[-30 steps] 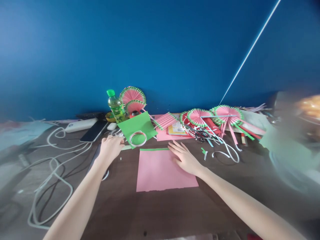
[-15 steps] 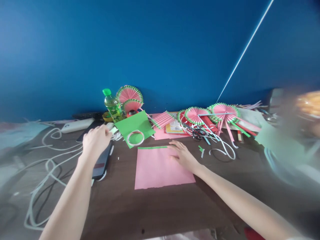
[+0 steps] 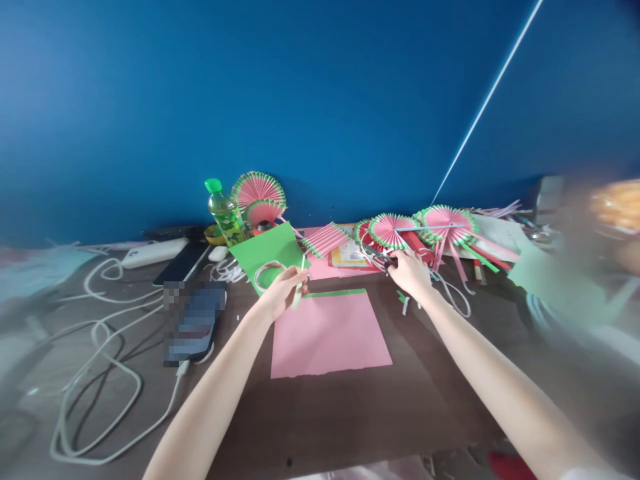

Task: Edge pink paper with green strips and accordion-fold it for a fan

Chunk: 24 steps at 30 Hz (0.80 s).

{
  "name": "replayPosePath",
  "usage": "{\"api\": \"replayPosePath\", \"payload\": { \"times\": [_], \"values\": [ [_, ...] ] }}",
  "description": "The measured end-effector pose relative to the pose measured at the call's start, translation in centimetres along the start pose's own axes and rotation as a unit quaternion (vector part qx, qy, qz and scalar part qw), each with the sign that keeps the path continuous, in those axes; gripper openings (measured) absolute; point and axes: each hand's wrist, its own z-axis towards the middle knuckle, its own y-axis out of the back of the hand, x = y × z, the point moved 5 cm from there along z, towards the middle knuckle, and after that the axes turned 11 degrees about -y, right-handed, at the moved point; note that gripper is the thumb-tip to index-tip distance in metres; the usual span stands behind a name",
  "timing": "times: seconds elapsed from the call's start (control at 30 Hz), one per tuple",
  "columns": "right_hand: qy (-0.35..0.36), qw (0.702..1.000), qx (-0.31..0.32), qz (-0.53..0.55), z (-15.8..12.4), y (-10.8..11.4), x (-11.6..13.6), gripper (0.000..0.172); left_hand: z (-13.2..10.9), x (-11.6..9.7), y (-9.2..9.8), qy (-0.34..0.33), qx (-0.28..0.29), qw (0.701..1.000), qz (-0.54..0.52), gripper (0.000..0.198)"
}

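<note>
My left hand [image 3: 287, 291] is closed on a small pale strip [image 3: 299, 291], just above the top left corner of a pink sheet [image 3: 330, 337]. That sheet lies flat on the dark table and has a green band [image 3: 345, 293] along its far edge. Farther to the right, my right hand [image 3: 406, 268] has its fingers closed round the black handles of scissors [image 3: 389, 262], among cords and pleated fans. Beside my left hand, a white ring [image 3: 261, 269] rests on a green sheet [image 3: 250, 252].
Pink and green pleated fans [image 3: 391, 231] line the back, with a green-capped bottle [image 3: 226, 215] at the left. A phone [image 3: 197, 323] and looped white cable [image 3: 120, 360] lie left. A blurred person's hand [image 3: 629, 257] shows at the right edge.
My left hand has moved right from the phone area, now with the pale strip in it. My right hand has left the pink sheet, moved right and back, and taken hold of the scissors.
</note>
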Motion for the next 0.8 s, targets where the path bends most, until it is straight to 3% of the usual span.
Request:
{"api": "replayPosePath", "payload": {
  "times": [0.17, 0.37, 0.5, 0.7, 0.8],
  "values": [
    [0.024, 0.999, 0.024, -0.038, 0.7, -0.1, -0.4, 0.035, 0.9, 2.0, 0.5, -0.017, -0.034, 0.999, -0.035, 0.021],
    [0.067, 0.994, 0.052, -0.064, 0.7, -0.3, 0.2, 0.034, 1.2, 3.6, 1.7, -0.078, -0.084, 0.993, -0.042, 0.046],
    [0.074, 0.991, 0.063, -0.087, 0.0, 0.6, 0.5, 0.032, 1.2, 3.6, 1.8, -0.076, -0.09, 0.992, -0.047, 0.036],
    [0.044, 0.996, -0.002, -0.078, -0.5, 3.9, 0.5, 0.043, 0.9, 3.2, 1.3, -0.072, -0.088, 0.993, -0.039, 0.037],
    [0.047, 0.998, -0.019, -0.029, -0.3, 4.5, 0.6, 0.042, 0.8, 2.9, 1.0, -0.073, -0.091, 0.993, -0.035, 0.038]
  ]
}}
